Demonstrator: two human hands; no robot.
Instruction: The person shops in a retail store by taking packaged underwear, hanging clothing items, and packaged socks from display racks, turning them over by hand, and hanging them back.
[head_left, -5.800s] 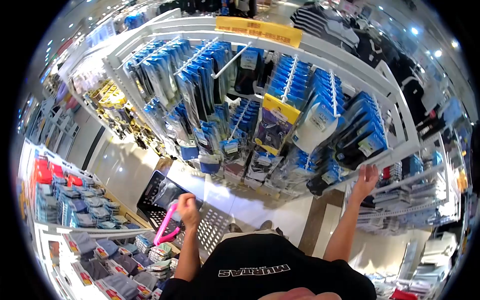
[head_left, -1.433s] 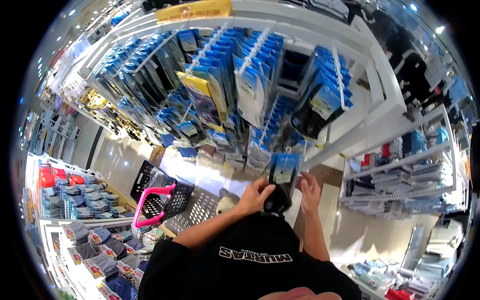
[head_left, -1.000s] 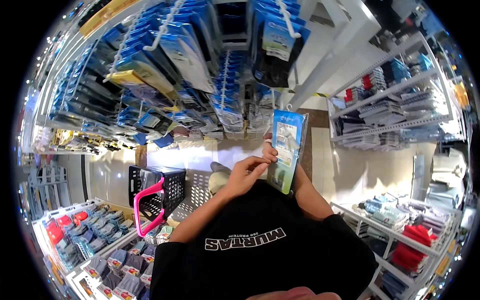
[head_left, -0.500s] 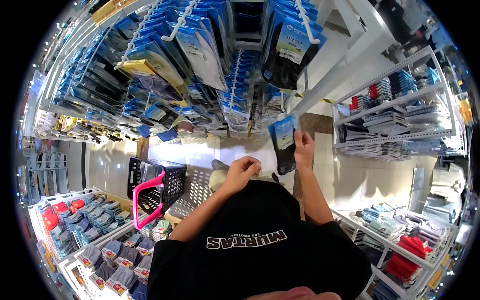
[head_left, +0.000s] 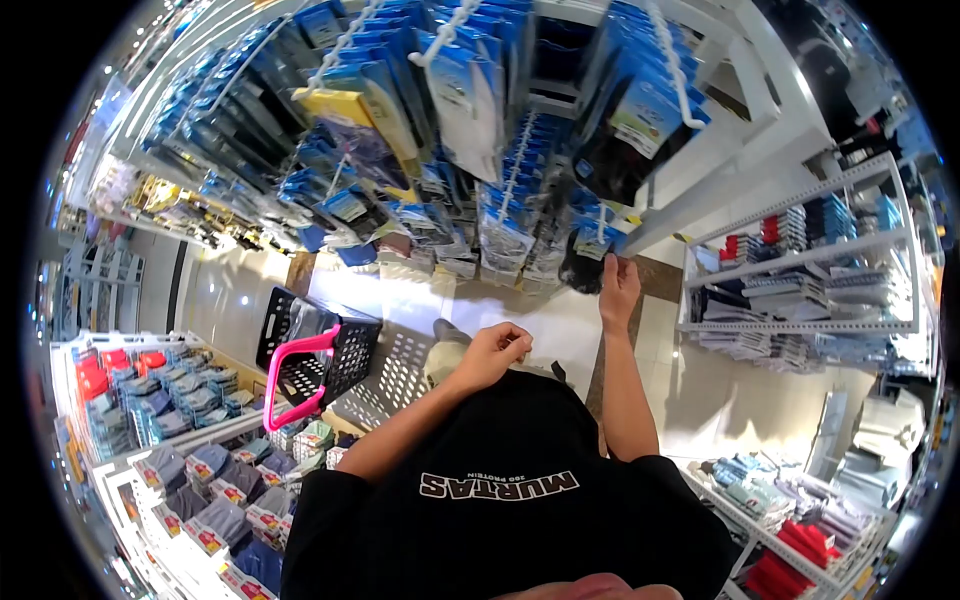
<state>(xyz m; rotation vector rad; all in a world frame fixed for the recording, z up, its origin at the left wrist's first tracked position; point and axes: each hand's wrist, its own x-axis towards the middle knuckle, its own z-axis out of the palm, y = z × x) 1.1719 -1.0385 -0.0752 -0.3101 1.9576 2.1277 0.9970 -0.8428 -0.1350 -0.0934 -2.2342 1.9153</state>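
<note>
My right hand [head_left: 620, 288] is raised to the bottom row of a hanging rack, its fingertips pinching a blue-carded pack of dark socks [head_left: 586, 262] at the hook. My left hand [head_left: 497, 350] hovers in front of my chest with the fingers curled in and nothing visible in them. Rows of similar blue sock packs [head_left: 470, 90] hang on white pegs above and to the left of both hands.
A black shopping basket with a pink handle [head_left: 312, 358] stands on a low white perforated shelf [head_left: 400, 385] to my left. Folded garments fill shelves at the lower left [head_left: 190, 470] and at the right [head_left: 800, 290]. The tiled floor [head_left: 560, 330] lies below.
My right hand has carried the sock pack up from chest height to the rack's lowest hook. My left hand has let go of it and stayed low, curled.
</note>
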